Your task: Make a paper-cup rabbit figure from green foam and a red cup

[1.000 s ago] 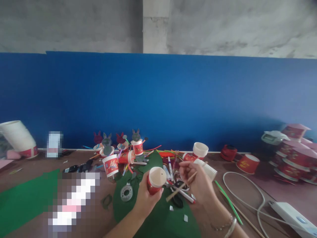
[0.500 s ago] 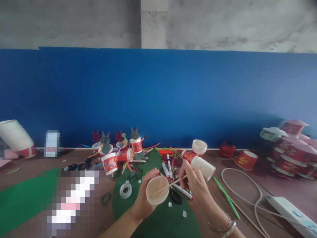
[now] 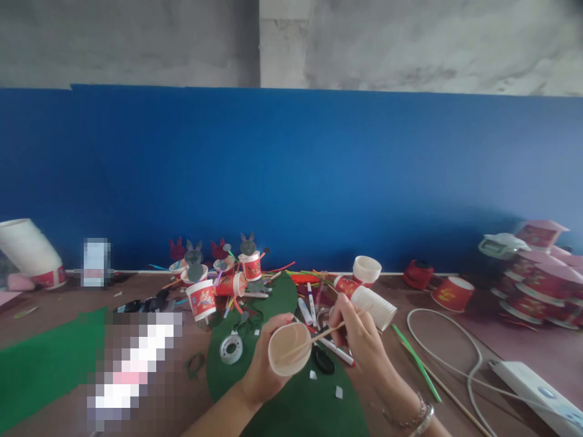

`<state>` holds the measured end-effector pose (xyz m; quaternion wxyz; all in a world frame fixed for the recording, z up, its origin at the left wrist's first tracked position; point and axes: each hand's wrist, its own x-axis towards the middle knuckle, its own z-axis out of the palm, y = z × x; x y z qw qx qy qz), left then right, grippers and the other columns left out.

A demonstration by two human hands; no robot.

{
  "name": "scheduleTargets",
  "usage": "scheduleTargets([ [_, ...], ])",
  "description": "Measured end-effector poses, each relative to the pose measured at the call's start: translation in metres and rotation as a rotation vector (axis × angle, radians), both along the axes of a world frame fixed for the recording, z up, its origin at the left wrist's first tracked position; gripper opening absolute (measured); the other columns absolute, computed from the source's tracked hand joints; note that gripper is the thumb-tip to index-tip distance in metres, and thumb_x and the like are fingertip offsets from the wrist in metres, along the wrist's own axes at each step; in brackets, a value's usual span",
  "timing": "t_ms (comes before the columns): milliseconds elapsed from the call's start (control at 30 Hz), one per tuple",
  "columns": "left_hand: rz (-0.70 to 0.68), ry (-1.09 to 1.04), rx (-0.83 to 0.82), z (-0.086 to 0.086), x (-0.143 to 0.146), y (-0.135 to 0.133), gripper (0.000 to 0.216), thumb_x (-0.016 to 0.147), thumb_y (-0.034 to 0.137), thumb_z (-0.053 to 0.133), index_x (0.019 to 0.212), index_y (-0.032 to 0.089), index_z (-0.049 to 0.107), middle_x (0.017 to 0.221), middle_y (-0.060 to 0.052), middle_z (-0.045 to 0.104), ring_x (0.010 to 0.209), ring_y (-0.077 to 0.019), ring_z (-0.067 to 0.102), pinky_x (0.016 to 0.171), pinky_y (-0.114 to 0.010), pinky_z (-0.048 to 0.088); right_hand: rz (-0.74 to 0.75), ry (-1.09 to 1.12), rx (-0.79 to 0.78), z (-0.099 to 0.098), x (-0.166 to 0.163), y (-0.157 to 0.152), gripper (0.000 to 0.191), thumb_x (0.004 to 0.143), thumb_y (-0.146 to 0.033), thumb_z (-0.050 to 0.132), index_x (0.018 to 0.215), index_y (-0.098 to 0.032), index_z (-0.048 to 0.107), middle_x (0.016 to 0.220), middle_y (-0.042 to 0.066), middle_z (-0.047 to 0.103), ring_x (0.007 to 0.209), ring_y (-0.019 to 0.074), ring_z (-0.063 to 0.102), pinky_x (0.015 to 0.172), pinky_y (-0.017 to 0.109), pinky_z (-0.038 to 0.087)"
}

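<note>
My left hand (image 3: 265, 365) is wrapped round a paper cup (image 3: 290, 355), tilted so that its pale inside faces me. A thin wooden stick (image 3: 322, 334) is pinched in my right hand (image 3: 359, 334), and its far end reaches into the cup. Both hands are above a dark green sheet (image 3: 291, 413). Below and behind them lie markers (image 3: 311, 303), a black oval object (image 3: 323, 360) and a roll of white tape (image 3: 231, 349).
Paper cups with animal heads (image 3: 248, 255) stand at the back left. A stack of cups (image 3: 371, 306) lies behind my right hand. To the right are a green strip (image 3: 416, 363), a white cable (image 3: 473, 346) and a power strip (image 3: 537, 391). A blue panel (image 3: 291, 176) closes off the back.
Almost nothing differs. The cup in my left hand has shifted very slightly, while the stick stays inside it.
</note>
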<state>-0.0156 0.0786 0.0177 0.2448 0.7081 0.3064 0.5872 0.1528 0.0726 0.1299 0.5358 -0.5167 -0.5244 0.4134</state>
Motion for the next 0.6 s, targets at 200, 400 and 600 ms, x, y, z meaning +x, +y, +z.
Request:
scheduleTargets([
  [200,0.002,-0.001,-0.001,0.002,0.001,-0.001,0.065,0.069,0.014,0.068,0.124,0.021,0.033,0.122,-0.015,0.049,0.111,-0.0269,0.054,0.093,-0.042,0.045,0.030,0.022,-0.006,-0.006,-0.001,0.002,0.053,0.082,-0.059,0.040,0.049,-0.019,0.047,0.031,-0.002,0.044,0.033,0.0088,0.039,0.039,0.021,0.032],
  [400,0.035,0.015,-0.021,0.006,0.000,-0.003,0.062,0.069,0.017,0.067,0.123,0.018,0.037,0.120,-0.016,0.051,0.112,-0.0280,0.052,0.093,-0.043,0.045,0.087,0.099,-0.036,-0.014,-0.006,0.002,0.051,0.083,-0.058,0.041,0.052,-0.019,0.047,0.033,-0.003,0.045,0.032,0.0078,0.037,0.036,0.019,0.027],
  [600,0.005,-0.004,-0.134,-0.001,0.001,0.000,0.051,0.070,0.016,0.064,0.115,0.020,0.041,0.110,-0.011,0.055,0.097,-0.0225,0.058,0.085,-0.038,0.048,0.135,0.114,-0.058,-0.020,-0.011,-0.001,0.052,0.083,-0.060,0.040,0.053,-0.018,0.047,0.032,-0.003,0.045,0.030,0.0067,0.035,0.034,0.017,0.025],
])
